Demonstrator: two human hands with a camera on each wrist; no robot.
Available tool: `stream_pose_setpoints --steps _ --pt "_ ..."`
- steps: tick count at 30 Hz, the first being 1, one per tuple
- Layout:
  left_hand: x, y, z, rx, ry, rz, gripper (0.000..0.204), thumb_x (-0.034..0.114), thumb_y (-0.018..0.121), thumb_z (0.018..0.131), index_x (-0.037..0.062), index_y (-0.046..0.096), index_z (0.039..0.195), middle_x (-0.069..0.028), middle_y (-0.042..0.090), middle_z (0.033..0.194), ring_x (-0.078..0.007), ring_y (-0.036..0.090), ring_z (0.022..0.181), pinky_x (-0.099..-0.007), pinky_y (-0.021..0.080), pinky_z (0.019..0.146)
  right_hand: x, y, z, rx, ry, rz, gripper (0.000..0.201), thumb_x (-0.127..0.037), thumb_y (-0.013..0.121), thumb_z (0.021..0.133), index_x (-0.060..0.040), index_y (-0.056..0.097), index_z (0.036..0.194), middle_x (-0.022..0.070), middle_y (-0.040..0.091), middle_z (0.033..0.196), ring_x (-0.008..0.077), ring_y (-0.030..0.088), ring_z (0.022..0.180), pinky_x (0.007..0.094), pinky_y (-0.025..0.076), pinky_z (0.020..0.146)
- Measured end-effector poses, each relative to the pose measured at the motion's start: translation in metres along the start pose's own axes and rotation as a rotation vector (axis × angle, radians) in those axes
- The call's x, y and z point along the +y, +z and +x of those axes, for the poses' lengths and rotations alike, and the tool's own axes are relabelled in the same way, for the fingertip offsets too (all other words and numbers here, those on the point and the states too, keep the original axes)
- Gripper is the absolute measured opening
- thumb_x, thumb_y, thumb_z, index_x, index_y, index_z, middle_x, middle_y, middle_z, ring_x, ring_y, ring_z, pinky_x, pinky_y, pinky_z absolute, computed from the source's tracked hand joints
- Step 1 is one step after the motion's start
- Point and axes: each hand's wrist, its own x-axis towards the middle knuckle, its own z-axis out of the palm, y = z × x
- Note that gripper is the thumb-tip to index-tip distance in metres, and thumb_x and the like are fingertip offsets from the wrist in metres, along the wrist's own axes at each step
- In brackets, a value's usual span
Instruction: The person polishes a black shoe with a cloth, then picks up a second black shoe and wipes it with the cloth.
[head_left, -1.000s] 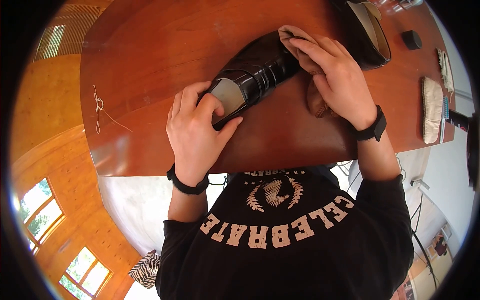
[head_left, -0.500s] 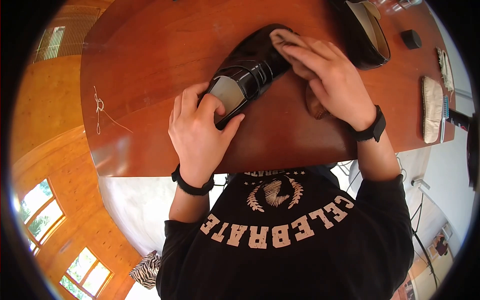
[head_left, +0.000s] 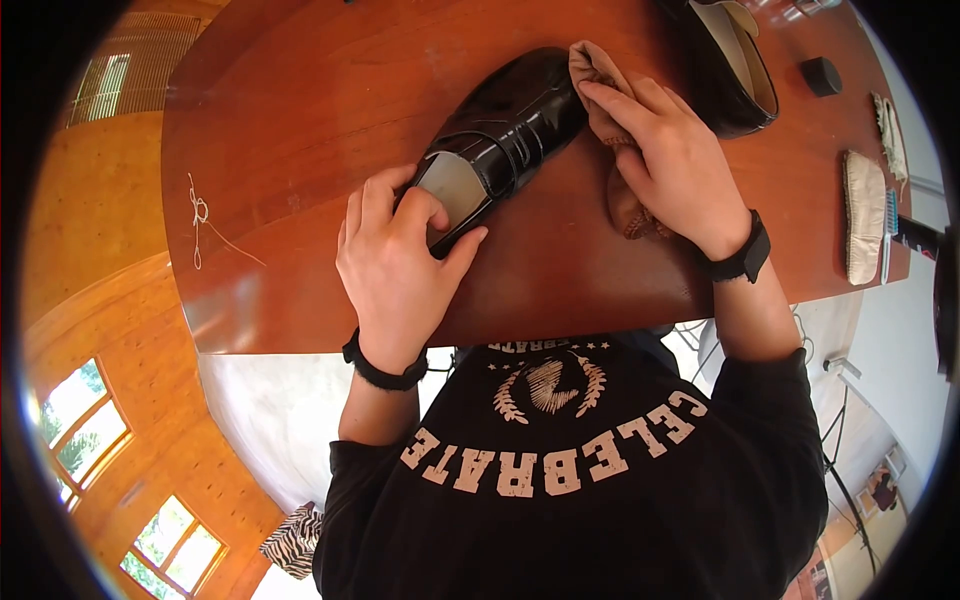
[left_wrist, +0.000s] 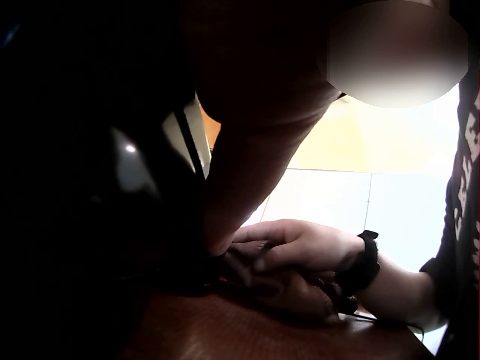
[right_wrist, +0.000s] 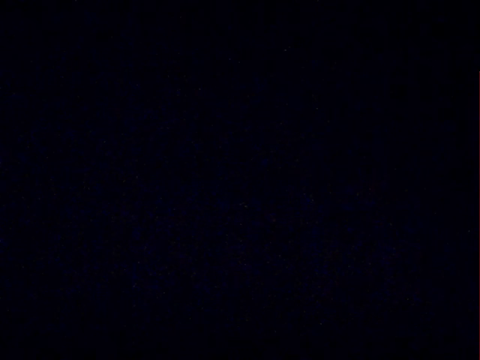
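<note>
A glossy black leather shoe (head_left: 490, 130) lies slantwise on the table in the head view, its pale insole showing. My left hand (head_left: 395, 255) grips the heel end, fingers curled over the rim of the opening and thumb along the near side. In my right hand (head_left: 685, 170) is a brown cloth (head_left: 595, 75), held at the side of the toe, with its loose end hanging below the palm. The left wrist view is mostly dark, but the right hand (left_wrist: 315, 244) with the bunched cloth (left_wrist: 300, 296) shows there. The right wrist view is black.
A second black shoe (head_left: 735, 110) stands beyond the right hand on the brown table (head_left: 310, 120). Farther right are a small black round piece (head_left: 822, 77), a beige pad (head_left: 863, 220) and a blue-bristled brush (head_left: 891, 215). Thin string (head_left: 200, 212) lies at the left.
The right hand slid the cloth left over the toe, then back right to its side, uncovering more of the toe. The left hand keeps its grip on the heel.
</note>
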Motion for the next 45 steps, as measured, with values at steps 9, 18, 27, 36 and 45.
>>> stream_pose_setpoints --steps 9,18,27,36,45 --pt "0.001 -0.001 0.000 -0.012 -0.009 0.008 0.039 0.017 0.092 0.058 0.0110 0.057 0.075 -0.0056 0.063 0.113 -0.0307 0.062 0.099 -0.0436 0.050 0.078 -0.008 -0.002 0.004 -0.029 -0.163 0.152 0.041 -0.001 0.070 0.078 -0.0076 0.070 0.118 0.0106 0.063 0.117 0.0337 0.064 0.106 0.0405 0.055 0.088" --pt "0.002 0.000 0.000 -0.006 -0.012 0.004 0.038 0.017 0.092 0.059 0.0114 0.058 0.075 -0.0052 0.063 0.113 -0.0303 0.062 0.099 -0.0431 0.050 0.078 0.001 -0.003 0.000 -0.046 0.056 0.004 0.052 0.000 0.069 0.075 -0.0081 0.065 0.127 0.0116 0.062 0.111 0.0346 0.063 0.105 0.0437 0.054 0.088" --pt "0.005 -0.004 0.001 -0.042 -0.051 -0.001 0.038 0.012 0.091 0.062 0.0067 0.057 0.077 -0.0104 0.066 0.117 -0.0349 0.063 0.105 -0.0448 0.053 0.085 -0.004 -0.004 0.003 -0.048 -0.074 0.089 0.044 -0.001 0.069 0.077 -0.0074 0.069 0.120 0.0102 0.062 0.110 0.0342 0.064 0.100 0.0423 0.055 0.085" --pt "0.008 -0.005 0.002 -0.057 -0.049 0.021 0.037 0.013 0.090 0.064 0.0063 0.057 0.078 -0.0108 0.065 0.118 -0.0353 0.063 0.105 -0.0450 0.052 0.085 -0.011 -0.003 0.001 -0.057 -0.169 0.192 0.037 -0.004 0.071 0.079 -0.0089 0.071 0.116 0.0086 0.062 0.115 0.0320 0.065 0.099 0.0413 0.055 0.086" --pt "0.007 -0.004 0.000 -0.029 -0.025 0.016 0.036 0.013 0.089 0.065 0.0062 0.056 0.078 -0.0106 0.065 0.118 -0.0356 0.062 0.105 -0.0453 0.052 0.086 -0.002 0.000 0.002 0.027 -0.015 0.082 0.044 -0.004 0.071 0.077 -0.0061 0.066 0.121 0.0128 0.059 0.106 0.0350 0.065 0.097 0.0436 0.055 0.083"
